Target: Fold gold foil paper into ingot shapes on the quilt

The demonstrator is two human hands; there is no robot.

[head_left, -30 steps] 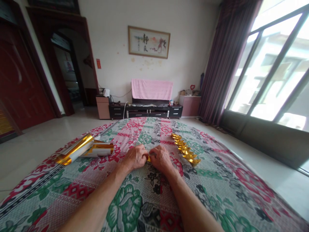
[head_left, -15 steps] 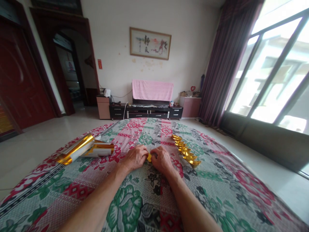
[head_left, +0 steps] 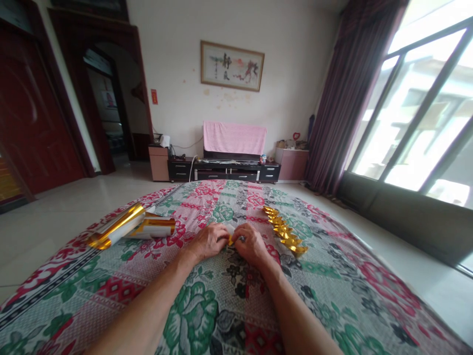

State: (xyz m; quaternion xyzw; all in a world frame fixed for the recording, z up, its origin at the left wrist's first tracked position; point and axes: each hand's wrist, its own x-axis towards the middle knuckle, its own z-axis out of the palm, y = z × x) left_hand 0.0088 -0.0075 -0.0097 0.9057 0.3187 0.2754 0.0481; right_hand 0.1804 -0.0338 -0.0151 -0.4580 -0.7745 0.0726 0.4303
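Note:
Between my hands is a small piece of gold foil paper point(head_left: 230, 240), with a bit of its white back showing above the fingers. My left hand point(head_left: 212, 240) grips its left side with curled fingers. Close beside it, my right hand point(head_left: 250, 241) pinches the right side. Most of the paper is hidden by the fingers. To the right, several folded gold paper ingots point(head_left: 284, 230) stand in a slanting row. On the left lie curled sheets of gold paper point(head_left: 121, 224) with white backs.
A flowered cloth point(head_left: 192, 315) in green, red and grey covers the round table. Beyond its far edge stands a low black cabinet point(head_left: 225, 172), with a pink towel point(head_left: 234, 138) over the screen on it. A purple curtain point(head_left: 347, 98) hangs by the window at right.
The fingers have shifted slightly on the paper; less gold and more white shows between them. My right hand's fingers have lifted and curled a little. The ingots and curled sheets stay put.

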